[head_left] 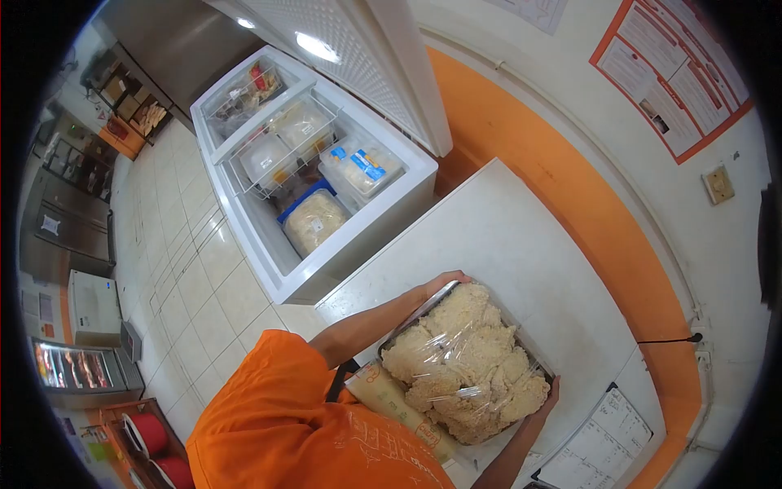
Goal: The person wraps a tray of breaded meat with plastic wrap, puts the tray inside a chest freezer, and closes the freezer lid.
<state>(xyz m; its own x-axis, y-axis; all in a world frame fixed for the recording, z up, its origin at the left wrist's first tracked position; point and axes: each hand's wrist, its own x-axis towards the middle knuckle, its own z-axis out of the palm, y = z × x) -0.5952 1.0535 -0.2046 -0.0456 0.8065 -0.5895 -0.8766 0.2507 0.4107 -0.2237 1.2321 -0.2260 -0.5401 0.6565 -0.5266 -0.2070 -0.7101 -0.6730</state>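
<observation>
I hold a dark tray (528, 349) piled with pale breaded food (472, 367), stretched over with shiny clear film. My left hand (450, 281) grips the tray's upper corner. At the opposite side, my right hand (553, 394) is wrapped round the edge, its fingers partly hidden. Against my orange shirt, along the near side of the tray, lies a printed yellowish packet (399, 410). The tray is over the white tabletop (505, 236); whether it rests there I cannot tell.
Beyond the table stands a chest freezer (358, 244), lid (366, 65) raised, with wire baskets and several packed containers. A tub of pale food (316, 220) sits inside. A clipboard with paper (599, 444) lies at the table's right. Red containers (148, 432) stand lower left.
</observation>
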